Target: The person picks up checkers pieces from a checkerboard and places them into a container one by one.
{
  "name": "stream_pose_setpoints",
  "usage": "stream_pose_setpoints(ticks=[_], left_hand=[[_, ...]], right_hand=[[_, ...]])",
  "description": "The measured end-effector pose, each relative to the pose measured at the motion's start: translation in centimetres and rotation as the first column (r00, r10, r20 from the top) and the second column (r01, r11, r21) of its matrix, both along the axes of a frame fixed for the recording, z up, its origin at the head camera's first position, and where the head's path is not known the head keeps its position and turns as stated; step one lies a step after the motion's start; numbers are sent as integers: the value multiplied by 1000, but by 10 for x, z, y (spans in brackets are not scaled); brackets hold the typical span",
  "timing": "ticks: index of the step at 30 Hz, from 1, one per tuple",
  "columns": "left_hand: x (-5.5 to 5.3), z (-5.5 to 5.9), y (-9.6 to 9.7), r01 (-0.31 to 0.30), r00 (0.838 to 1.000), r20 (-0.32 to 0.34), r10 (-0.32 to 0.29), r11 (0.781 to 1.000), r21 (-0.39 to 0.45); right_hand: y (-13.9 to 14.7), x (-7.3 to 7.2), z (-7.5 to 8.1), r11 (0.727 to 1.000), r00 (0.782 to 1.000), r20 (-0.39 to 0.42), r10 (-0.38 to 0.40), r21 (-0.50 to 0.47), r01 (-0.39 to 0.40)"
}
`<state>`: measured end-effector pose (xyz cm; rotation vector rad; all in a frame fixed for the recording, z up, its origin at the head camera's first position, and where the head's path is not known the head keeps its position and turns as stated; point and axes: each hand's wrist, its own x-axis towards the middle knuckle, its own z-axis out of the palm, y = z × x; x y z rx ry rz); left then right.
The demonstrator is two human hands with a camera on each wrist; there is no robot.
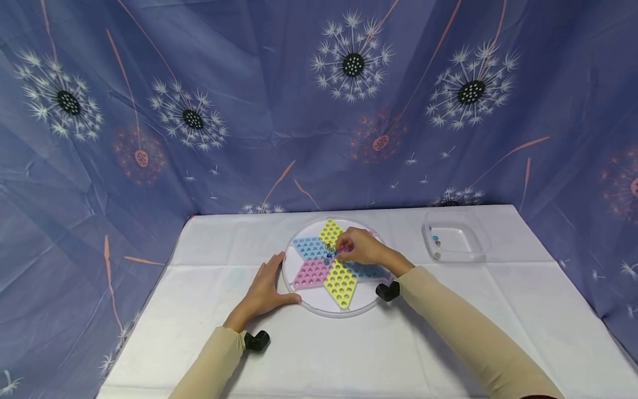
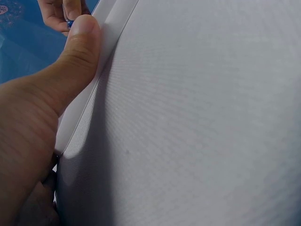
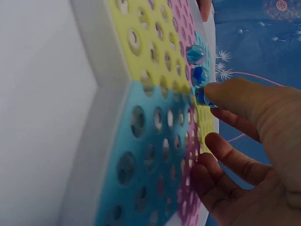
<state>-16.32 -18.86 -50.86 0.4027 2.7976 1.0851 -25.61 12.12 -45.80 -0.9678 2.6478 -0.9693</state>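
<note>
Marbles on a star board, so that's what we've got in hand. Our right hand (image 1: 364,246) has a blue marble (image 3: 201,97) pinched between thumb and fingertip, right over the middle of the round white board (image 1: 315,296). Two others, a teal marble (image 3: 195,55) and a second blue one (image 3: 200,75), sit in line just beside it, and more colour shows under the fingers in the head view, but we can't count those.

Our left hand (image 1: 264,291) isn't gripping anything, just spread along the near left side of the board with the thumb at the rim, likely to steady it. Over on the right, well apart, a clear tub (image 1: 456,256) has a few loose marbles (image 1: 437,239) along its left side.

Looks to us like the placing step: this marble is at a hole or just above one, can't tell if it's seated. We'd say the next move calls for lining it up with its hole, easing the thumb off and not knocking the neighbours
</note>
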Motion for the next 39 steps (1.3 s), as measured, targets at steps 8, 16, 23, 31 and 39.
stream_pose_setpoints(ticks=[8, 16, 23, 31, 39], left_hand=[[0, -1, 1, 1, 1000, -12, -1, 1000, -4], [1, -1, 1, -6, 1000, -12, 6, 1000, 14], [1, -1, 1, -5, 1000, -15, 5, 1000, 13], [2, -2, 1, -3, 1000, -13, 3, 1000, 6], [2, 0, 2, -8, 1000, -13, 8, 1000, 6]], right_hand=[[2, -4, 12, 1000, 999, -33, 3, 9, -3], [4, -15, 24, 1000, 997, -74, 10, -18, -12], [6, -17, 37, 998, 992, -125, -13, -59, 5], [5, -19, 42, 995, 990, -138, -32, -94, 19], [6, -19, 43, 995, 991, -125, -45, -91, 33]])
